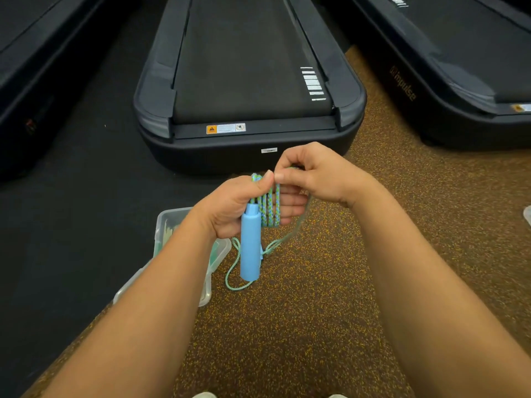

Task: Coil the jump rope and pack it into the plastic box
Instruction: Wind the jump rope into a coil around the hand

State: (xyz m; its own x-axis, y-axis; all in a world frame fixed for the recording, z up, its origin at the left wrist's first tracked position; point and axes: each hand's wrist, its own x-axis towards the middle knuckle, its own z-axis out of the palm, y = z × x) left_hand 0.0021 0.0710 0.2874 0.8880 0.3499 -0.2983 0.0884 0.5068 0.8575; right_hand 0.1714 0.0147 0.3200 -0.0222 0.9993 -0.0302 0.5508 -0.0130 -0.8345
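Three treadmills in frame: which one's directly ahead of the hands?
The middle treadmill, the one with the orange warning sticker on its rear edge. The other two are cut off at the left and right frame edges.

A dark treadmill [247, 81] sits at my twelve o'clock, another [459, 67] at two, on speckled brown flooring [301, 326].
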